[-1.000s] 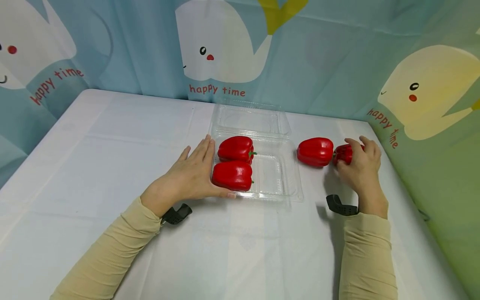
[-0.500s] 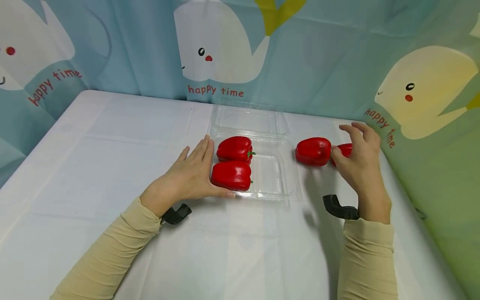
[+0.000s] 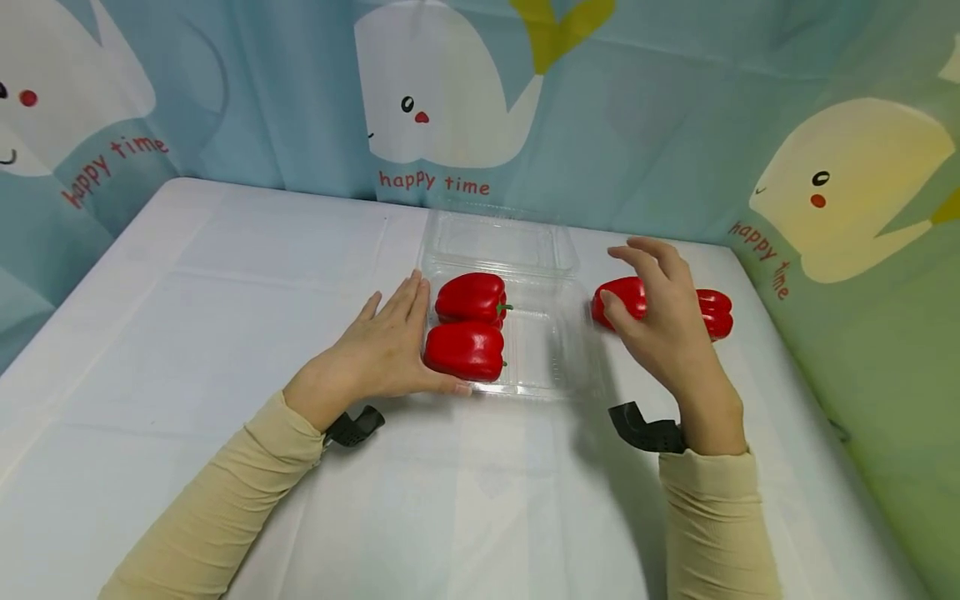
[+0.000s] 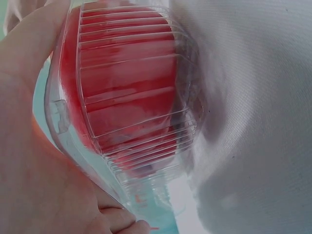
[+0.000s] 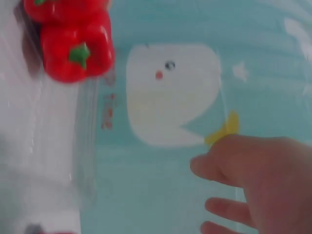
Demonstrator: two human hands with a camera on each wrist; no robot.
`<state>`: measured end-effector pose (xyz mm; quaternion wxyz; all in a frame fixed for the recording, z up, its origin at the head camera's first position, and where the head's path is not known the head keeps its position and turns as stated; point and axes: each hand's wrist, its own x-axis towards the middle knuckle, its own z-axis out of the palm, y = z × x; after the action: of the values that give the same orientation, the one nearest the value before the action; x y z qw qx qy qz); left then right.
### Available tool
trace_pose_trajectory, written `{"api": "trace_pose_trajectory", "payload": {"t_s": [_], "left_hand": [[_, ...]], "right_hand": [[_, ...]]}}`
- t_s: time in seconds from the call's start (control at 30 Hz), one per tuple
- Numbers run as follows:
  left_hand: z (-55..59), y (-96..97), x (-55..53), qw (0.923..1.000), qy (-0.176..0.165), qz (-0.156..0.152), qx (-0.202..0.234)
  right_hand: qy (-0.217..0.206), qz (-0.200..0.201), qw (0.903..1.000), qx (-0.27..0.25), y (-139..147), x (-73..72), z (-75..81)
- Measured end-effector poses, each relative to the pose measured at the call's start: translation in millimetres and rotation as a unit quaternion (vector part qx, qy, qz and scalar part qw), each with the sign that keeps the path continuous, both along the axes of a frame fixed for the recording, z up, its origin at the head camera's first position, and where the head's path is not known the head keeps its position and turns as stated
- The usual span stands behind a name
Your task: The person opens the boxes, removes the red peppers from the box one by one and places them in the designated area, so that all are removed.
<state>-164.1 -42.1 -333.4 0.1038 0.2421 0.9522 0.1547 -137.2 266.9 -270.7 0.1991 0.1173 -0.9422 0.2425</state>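
Note:
Two red bell peppers, a back one [image 3: 471,296] and a front one [image 3: 465,352], lie side by side in the left half of a clear plastic clamshell container [image 3: 536,337]. My left hand [image 3: 378,354] rests along the container's left side, fingers straight and thumb at the front edge; the left wrist view has pepper red behind the ribbed wall. To the right of the container are a third bell pepper [image 3: 628,288] and a fourth bell pepper [image 3: 717,313]. Over them hovers my right hand [image 3: 667,325], thumb and fingers apart, holding nothing, hiding part of both.
The container's lid [image 3: 495,240] lies folded back toward the curtain [image 3: 637,125] printed with whales. A white cloth covers the table [image 3: 262,250]. Black wrist mounts [image 3: 647,429] sit at both wrists.
My right hand has let go of the far-right pepper, risen and moved left over the pepper nearer the container. My left hand and the container have stayed in place.

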Motion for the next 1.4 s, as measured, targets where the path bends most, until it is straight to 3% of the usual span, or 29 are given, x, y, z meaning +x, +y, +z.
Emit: {"api": "trace_pose_trajectory", "payload": {"t_s": [0.2, 0.53, 0.83, 1.1, 1.4], "left_hand": [[-0.2, -0.9, -0.1, 1.0000, 0.001, 0.001, -0.002], [2.1, -2.1, -1.7, 1.0000, 0.006, -0.001, -0.006], [0.7, -1.4, -1.4, 0.9999, 0.003, -0.006, -0.008], [2.2, 1.4, -0.3, 0.9998, -0.003, -0.011, -0.016], [1.5, 0.3, -1.4, 0.9997, -0.003, -0.007, -0.023]], "right_hand": [[0.013, 0.081, 0.9964, 0.018, -18, 0.0, -4.5], [-0.029, 0.153, 0.9866, 0.047, -44, 3.9, -6.5], [-0.077, 0.230, 0.9683, 0.060, -72, 13.0, -15.6], [-0.104, 0.224, 0.9617, 0.120, -81, 10.2, -29.9], [-0.148, 0.209, 0.9629, 0.086, -86, 5.8, -39.3]]}}
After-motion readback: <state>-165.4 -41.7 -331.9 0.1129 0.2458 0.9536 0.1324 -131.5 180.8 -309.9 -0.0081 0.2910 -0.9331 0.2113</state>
